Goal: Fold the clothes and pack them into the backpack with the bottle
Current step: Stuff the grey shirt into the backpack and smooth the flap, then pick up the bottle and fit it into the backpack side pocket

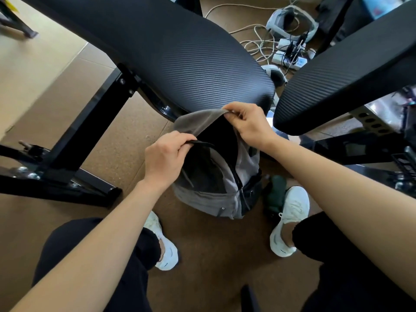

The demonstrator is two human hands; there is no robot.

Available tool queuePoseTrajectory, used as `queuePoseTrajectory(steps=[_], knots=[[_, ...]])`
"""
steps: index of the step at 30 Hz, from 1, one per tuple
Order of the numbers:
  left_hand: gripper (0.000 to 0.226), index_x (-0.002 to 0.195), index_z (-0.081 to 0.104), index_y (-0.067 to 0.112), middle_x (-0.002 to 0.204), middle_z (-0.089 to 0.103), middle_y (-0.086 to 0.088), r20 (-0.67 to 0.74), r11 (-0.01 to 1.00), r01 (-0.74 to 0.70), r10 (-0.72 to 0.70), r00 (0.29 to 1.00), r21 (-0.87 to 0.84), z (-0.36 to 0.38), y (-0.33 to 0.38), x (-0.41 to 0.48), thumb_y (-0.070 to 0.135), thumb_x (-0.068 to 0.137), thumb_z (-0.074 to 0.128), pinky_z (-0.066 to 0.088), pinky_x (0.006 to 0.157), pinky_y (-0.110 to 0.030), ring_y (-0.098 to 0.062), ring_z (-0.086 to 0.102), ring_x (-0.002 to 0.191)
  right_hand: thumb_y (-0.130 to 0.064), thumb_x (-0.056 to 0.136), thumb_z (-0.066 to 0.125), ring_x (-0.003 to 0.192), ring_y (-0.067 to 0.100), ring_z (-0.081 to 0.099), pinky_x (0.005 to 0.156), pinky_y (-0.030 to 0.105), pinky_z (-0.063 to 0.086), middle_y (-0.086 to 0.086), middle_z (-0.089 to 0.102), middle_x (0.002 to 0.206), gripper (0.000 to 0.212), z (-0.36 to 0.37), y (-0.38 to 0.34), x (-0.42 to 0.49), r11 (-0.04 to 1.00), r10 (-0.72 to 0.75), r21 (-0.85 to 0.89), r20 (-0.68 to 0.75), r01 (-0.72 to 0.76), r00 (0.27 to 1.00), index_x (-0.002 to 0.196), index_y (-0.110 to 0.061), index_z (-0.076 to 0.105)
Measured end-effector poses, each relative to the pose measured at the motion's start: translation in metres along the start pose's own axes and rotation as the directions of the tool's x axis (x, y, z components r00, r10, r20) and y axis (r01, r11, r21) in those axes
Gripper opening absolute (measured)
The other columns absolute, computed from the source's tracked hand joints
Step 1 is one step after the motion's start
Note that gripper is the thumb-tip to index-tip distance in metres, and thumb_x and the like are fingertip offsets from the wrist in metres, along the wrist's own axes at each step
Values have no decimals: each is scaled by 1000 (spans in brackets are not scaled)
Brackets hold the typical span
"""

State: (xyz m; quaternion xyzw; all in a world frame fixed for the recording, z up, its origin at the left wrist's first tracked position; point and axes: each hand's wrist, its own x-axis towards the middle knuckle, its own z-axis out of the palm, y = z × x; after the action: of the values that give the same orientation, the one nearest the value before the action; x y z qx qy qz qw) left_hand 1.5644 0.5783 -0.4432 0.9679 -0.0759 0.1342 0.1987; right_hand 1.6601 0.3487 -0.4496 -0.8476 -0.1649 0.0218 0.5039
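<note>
So that the grey backpack, standing on the floor between the shoes, seemingly gapes for packing, the left hand pinches its near rim in a tight grip while the right hand pinches the far flap up.

A single wide-angle camera, worn on the person's head, looks steeply down past both forearms to the floor, close above a backpack standing between the wearer's shoes; black tabletops bow across the upper frame, curved by the lens.
</note>
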Motion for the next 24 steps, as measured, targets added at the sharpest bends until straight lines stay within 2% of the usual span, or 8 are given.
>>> queuePoseTrajectory(steps=[4, 8, 10, 12, 15, 19, 22, 24], knots=[[18, 108, 76, 26, 96, 74, 5, 3, 997, 22, -22, 1000, 77, 35, 9, 13, 25, 96, 64, 45, 71, -35, -24, 64, 89, -19, 97, 62, 87, 13, 69, 86, 44, 56, -8, 74, 89, 15, 6, 26, -4, 991, 114, -79, 110, -105, 987, 102, -21, 76], [18, 110, 73, 25, 99, 72, 3, -82, 975, 15, 4, 997, 220, 59, 17, 28, 28, 96, 62, 36, 78, -38, -27, 57, 94, -11, 89, 66, 67, -4, 57, 72, 21, 48, -12, 66, 81, 30, -4, 35, -16, 978, 208, -68, 168, -200, 963, 115, -22, 74], [20, 113, 70, 26, 108, 68, 0, -122, 963, 30, 3, 993, 267, 68, 18, 30, 27, 95, 61, 35, 84, -40, -28, 55, 104, -5, 83, 63, 69, -1, 58, 70, 16, 48, -8, 68, 83, 39, -14, 41, -30, 954, 299, -30, 132, -297, 945, 116, -23, 73], [22, 115, 66, 27, 116, 61, -3, -206, 949, 55, 11, 978, 310, 74, 23, 31, 22, 94, 61, 34, 88, -43, -29, 48, 112, -5, 83, 62, 76, 9, 65, 72, 21, 51, 0, 74, 86, 34, -25, 62, -45, 914, 407, -6, 12, -407, 914, 112, -18, 74], [18, 102, 68, 24, 103, 56, -6, -308, 946, -69, 171, 936, 317, 84, 37, 30, 12, 98, 55, 35, 79, -43, -28, 44, 102, -10, 87, 62, 88, 19, 67, 82, 30, 54, 5, 74, 98, 22, -35, 114, -77, 767, 632, -103, -49, -633, 774, 105, -17, 73], [18, 94, 72, 15, 87, 59, -8, -162, 934, -299, 332, 929, 196, 97, 42, 25, 3, 93, 58, 42, 70, -43, -30, 55, 85, -12, 92, 64, 90, 29, 65, 75, 37, 51, 11, 69, 100, 13, -25, 193, -122, 533, 846, -208, 98, -820, 525, 103, -9, 71], [16, 102, 70, 12, 95, 61, -11, -11, 961, -264, 265, 964, 81, 106, 42, 19, 7, 89, 62, 47, 74, -44, -32, 58, 89, -22, 95, 66, 93, 27, 60, 77, 38, 52, 12, 62, 105, 36, 0, 238, -141, 420, 907, -249, 101, -873, 408, 126, -4, 62], [23, 110, 67, 13, 105, 60, -12, 81, 984, -178, 178, 981, -4, 109, 44, 14, 13, 87, 64, 48, 80, -43, -33, 56, 97, -32, 93, 69, 108, 32, 62, 86, 39, 52, 15, 61, 121, 59, 23, 258, -151, 367, 930, -239, 73, -899, 360, 143, -8, 48]])
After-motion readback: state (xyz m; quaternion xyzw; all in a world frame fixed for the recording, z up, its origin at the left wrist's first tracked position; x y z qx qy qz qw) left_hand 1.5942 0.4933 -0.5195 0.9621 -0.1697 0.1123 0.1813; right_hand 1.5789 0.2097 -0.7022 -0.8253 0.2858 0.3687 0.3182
